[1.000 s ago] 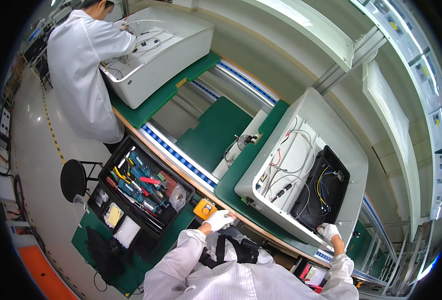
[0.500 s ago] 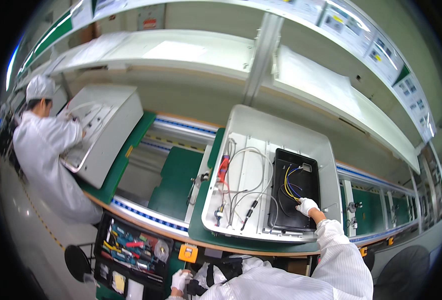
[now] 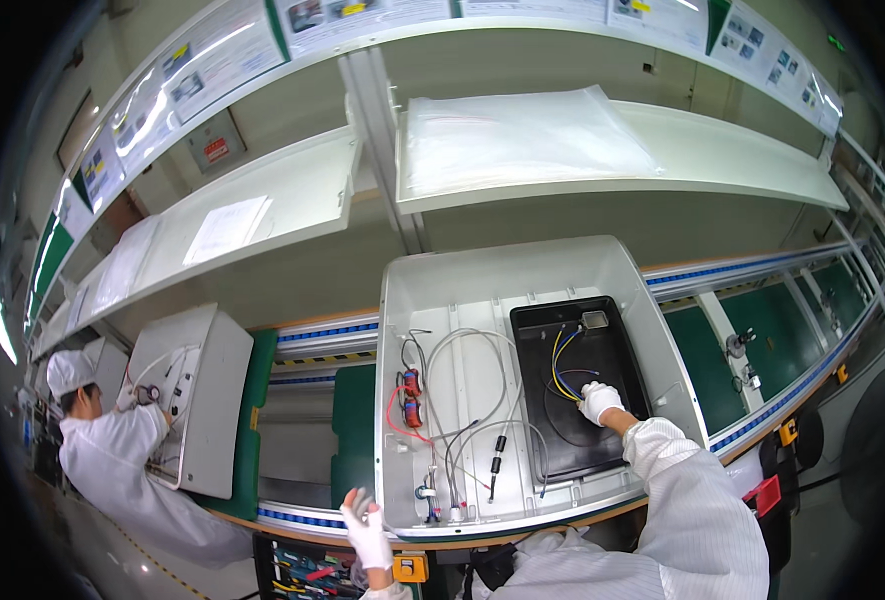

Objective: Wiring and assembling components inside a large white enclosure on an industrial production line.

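A large light-grey housing [image 3: 468, 400] lies open side up in front of me. In its right half sits a black tray [image 3: 538, 400] with a small square metal piece [image 3: 595, 320] in the far corner. My gloved right hand [image 3: 600, 402] is closed round the lower ends of a bundle of yellow and blue wires [image 3: 560, 372] that rises and bends over in the tray. Beside the housing's near left corner, my gloved left hand [image 3: 368, 535] is raised with fingers apart, holding nothing. Grey cables [image 3: 508, 350] and red connectors [image 3: 412, 398] lie in the housing's left half.
A toolbox of hand tools [image 3: 308, 572] stands at the near left, with an orange box [image 3: 410, 568] on the bench edge. On the far left a co-worker [image 3: 113, 450] works at another grey housing [image 3: 225, 400]. A shelf [image 3: 713, 170] spans the back above the bench.
The view has turned. My left hand has come up from the bottom edge to the housing's near left corner, its fingers now spread. My right hand still grips the wires in the tray.
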`<state>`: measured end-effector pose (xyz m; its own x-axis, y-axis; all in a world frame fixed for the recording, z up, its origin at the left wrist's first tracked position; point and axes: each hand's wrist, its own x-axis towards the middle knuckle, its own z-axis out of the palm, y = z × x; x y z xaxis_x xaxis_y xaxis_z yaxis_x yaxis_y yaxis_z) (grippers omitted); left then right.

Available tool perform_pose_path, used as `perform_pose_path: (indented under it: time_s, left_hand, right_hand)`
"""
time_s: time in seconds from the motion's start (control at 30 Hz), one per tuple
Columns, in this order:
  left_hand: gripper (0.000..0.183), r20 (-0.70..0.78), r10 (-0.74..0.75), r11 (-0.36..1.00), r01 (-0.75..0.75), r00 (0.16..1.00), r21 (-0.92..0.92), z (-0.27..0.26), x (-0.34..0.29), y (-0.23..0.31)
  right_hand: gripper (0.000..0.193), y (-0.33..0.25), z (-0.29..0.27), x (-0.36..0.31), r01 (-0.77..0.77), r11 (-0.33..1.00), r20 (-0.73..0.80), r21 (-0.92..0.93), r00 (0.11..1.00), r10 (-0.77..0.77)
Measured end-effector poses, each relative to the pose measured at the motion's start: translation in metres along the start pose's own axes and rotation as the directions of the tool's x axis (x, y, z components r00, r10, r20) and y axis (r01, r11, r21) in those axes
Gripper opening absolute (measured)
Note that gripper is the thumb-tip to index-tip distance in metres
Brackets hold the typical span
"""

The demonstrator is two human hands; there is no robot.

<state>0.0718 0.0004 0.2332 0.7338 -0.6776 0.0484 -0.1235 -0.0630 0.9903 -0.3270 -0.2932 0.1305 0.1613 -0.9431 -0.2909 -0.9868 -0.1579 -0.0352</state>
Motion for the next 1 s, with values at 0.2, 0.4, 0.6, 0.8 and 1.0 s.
perform_pose_path:
  time_s: [0.2, 0.4, 0.6, 0.8, 1.0]
  left_hand:
    - [0.053, -0.148, -0.060, 0.697, 0.148, 0.987, 0.702, 0.068, 0.010, 0.029]
    - [0.023, -0.106, -0.062, 0.699, 0.119, 0.992, 0.705, 0.053, 0.022, 0.009]
    - [0.020, -0.064, -0.118, 0.780, 0.132, 0.991, 0.612, 0.045, 0.025, -0.002]
    - [0.014, -0.016, -0.092, 0.795, 0.083, 0.996, 0.601, 0.044, 0.027, -0.004]
    - [0.013, 0.018, -0.145, 0.815, 0.109, 0.989, 0.569, 0.038, 0.029, -0.003]
  right_hand:
    - [0.035, 0.010, 0.010, 0.008, 0.166, 0.985, -0.071, 0.053, 0.984, -0.162]
    - [0.037, 0.019, 0.016, 0.021, 0.142, 0.962, -0.070, 0.234, 0.989, -0.129]
    - [0.040, 0.018, -0.001, 0.022, 0.078, 0.964, 0.048, 0.255, 0.994, -0.094]
    - [0.039, 0.000, -0.029, 0.026, 0.117, 0.992, 0.189, -0.042, 0.976, -0.107]
    - [0.033, -0.017, -0.029, 0.034, 0.022, 0.994, 0.182, -0.104, 0.983, -0.003]
